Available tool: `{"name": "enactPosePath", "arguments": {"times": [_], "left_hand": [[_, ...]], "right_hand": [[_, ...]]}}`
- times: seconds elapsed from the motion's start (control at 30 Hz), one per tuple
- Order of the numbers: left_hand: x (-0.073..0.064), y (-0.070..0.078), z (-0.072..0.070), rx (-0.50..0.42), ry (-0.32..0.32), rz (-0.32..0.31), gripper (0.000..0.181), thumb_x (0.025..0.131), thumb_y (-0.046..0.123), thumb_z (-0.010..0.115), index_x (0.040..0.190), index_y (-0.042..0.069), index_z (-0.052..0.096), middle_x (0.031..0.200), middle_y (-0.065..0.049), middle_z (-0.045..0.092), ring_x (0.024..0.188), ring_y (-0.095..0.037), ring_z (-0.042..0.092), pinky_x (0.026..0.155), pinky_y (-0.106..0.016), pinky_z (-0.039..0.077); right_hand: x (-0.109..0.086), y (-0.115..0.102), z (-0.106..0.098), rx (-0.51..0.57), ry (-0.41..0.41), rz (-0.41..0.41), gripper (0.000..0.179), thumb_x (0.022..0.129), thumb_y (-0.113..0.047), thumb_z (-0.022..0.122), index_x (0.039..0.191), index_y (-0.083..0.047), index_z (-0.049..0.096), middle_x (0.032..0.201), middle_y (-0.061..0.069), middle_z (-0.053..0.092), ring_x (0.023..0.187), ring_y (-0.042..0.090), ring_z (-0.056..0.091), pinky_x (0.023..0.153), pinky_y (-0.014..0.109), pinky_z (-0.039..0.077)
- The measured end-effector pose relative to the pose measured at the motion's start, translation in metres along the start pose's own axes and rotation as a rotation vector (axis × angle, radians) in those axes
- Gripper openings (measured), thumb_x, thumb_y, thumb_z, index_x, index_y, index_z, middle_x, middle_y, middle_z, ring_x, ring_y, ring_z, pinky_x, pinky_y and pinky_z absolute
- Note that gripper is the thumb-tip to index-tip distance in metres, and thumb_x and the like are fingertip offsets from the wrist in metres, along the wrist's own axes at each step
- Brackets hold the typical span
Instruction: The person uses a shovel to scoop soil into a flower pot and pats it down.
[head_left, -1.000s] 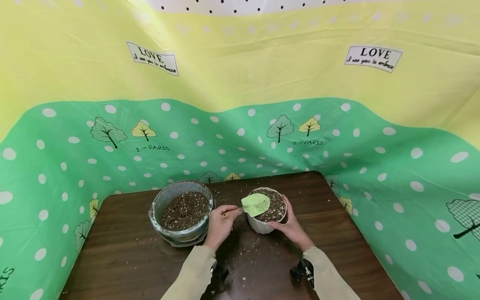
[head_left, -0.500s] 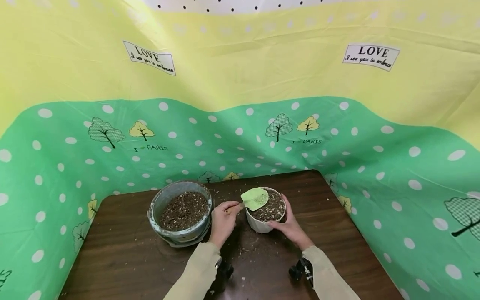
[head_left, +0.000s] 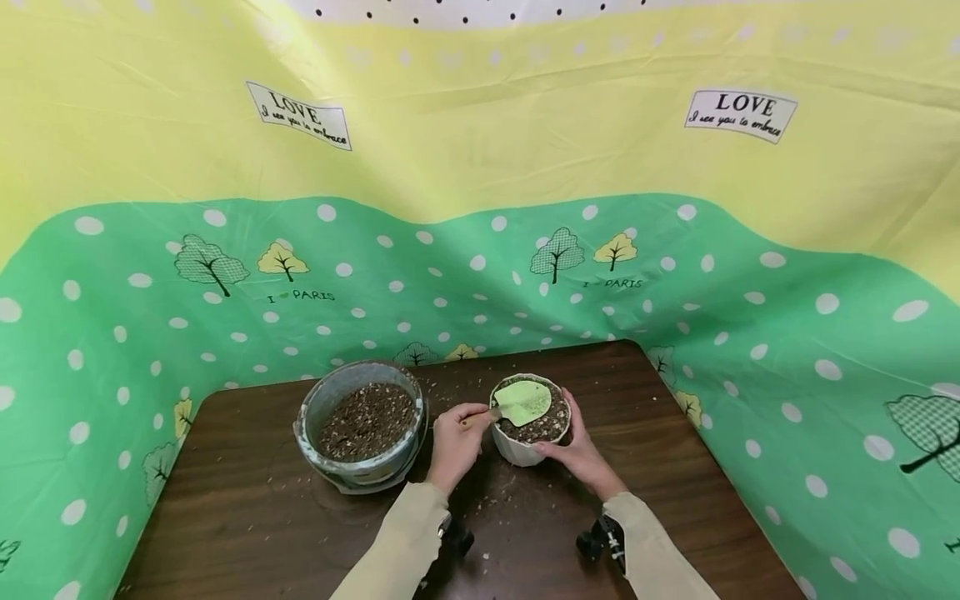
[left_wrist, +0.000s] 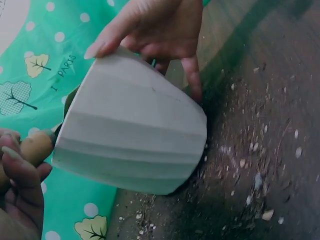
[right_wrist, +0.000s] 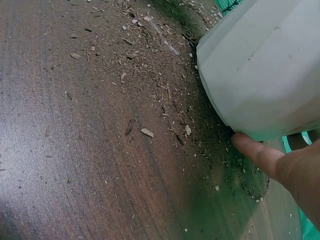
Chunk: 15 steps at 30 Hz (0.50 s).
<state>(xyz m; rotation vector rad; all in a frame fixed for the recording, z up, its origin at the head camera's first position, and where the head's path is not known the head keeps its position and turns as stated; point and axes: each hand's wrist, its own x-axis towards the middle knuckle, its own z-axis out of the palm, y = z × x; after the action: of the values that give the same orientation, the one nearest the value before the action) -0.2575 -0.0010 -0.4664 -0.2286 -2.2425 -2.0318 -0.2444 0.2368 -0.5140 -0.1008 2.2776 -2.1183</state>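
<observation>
My left hand (head_left: 456,446) holds a small trowel by its wooden handle (left_wrist: 37,148). The trowel's light green blade (head_left: 525,402) lies flat over the dark soil in a white fluted flower pot (head_left: 517,452), covering part of that soil. My right hand (head_left: 581,454) grips the flower pot from the right, thumb at the near rim and fingers round the far side. The left wrist view has the pot's pale wall (left_wrist: 130,125) with the right hand above it. In the right wrist view, one finger (right_wrist: 257,152) reaches down near the pot's base.
On the left stands a larger grey-blue pot (head_left: 360,473) with soil inside. Spilled soil and pale bits (right_wrist: 150,75) lie on the brown wooden table (head_left: 247,500) around the white pot. A green and yellow printed cloth (head_left: 450,292) hangs behind the table and along its sides.
The trowel blade has slid right, from the pot's left rim toward the middle of the soil. My left hand has shifted right with it, while the right hand keeps its grip in place.
</observation>
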Motion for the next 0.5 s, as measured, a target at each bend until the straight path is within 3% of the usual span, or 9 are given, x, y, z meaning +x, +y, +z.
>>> {"name": "enactPosePath", "arguments": {"times": [0.17,0.27,0.37,0.4,0.5], "left_hand": [[-0.003,0.004,-0.008,0.000,0.006,-0.002,0.013,0.094,0.014,0.071,0.102,0.006,0.076,0.068,-0.002,0.067,0.041,-0.017,0.052,0.041,-0.032,0.046],[-0.010,0.030,-0.016,-0.030,0.015,-0.001,0.013,0.093,0.008,0.070,0.103,0.001,0.075,0.066,-0.006,0.065,0.043,-0.034,0.053,0.040,-0.030,0.044],[-0.016,0.060,-0.025,-0.044,0.025,0.011,0.013,0.093,0.003,0.069,0.103,-0.004,0.073,0.065,-0.007,0.064,0.043,-0.037,0.052,0.040,-0.028,0.043],[-0.018,0.069,-0.028,-0.048,0.026,0.015,0.013,0.092,0.003,0.070,0.102,-0.005,0.073,0.063,-0.007,0.063,0.043,-0.036,0.052,0.040,-0.027,0.042],[-0.018,0.078,-0.038,-0.044,0.049,0.034,0.013,0.091,0.003,0.072,0.100,-0.007,0.072,0.060,-0.006,0.061,0.039,-0.017,0.049,0.039,-0.026,0.041]], "right_hand": [[0.000,-0.001,0.002,-0.001,0.008,-0.014,0.111,0.082,0.001,0.078,0.161,-0.022,0.003,0.163,0.019,0.004,0.145,0.040,0.010,0.113,0.056,0.015],[-0.003,-0.015,0.003,0.011,-0.003,0.002,0.111,0.081,0.002,0.078,0.160,-0.016,0.002,0.162,0.022,0.002,0.145,0.042,0.009,0.112,0.057,0.014],[-0.008,-0.029,0.004,0.014,-0.015,0.028,0.110,0.082,0.002,0.077,0.160,-0.012,0.001,0.162,0.024,0.000,0.144,0.044,0.008,0.112,0.057,0.015],[-0.008,-0.030,0.004,0.013,-0.015,0.026,0.110,0.082,0.002,0.077,0.160,-0.012,0.001,0.162,0.024,0.000,0.144,0.044,0.008,0.112,0.057,0.015],[-0.008,-0.030,0.004,0.010,-0.014,0.028,0.110,0.082,0.001,0.077,0.160,-0.012,0.001,0.161,0.024,0.001,0.144,0.044,0.008,0.113,0.057,0.013]]}}
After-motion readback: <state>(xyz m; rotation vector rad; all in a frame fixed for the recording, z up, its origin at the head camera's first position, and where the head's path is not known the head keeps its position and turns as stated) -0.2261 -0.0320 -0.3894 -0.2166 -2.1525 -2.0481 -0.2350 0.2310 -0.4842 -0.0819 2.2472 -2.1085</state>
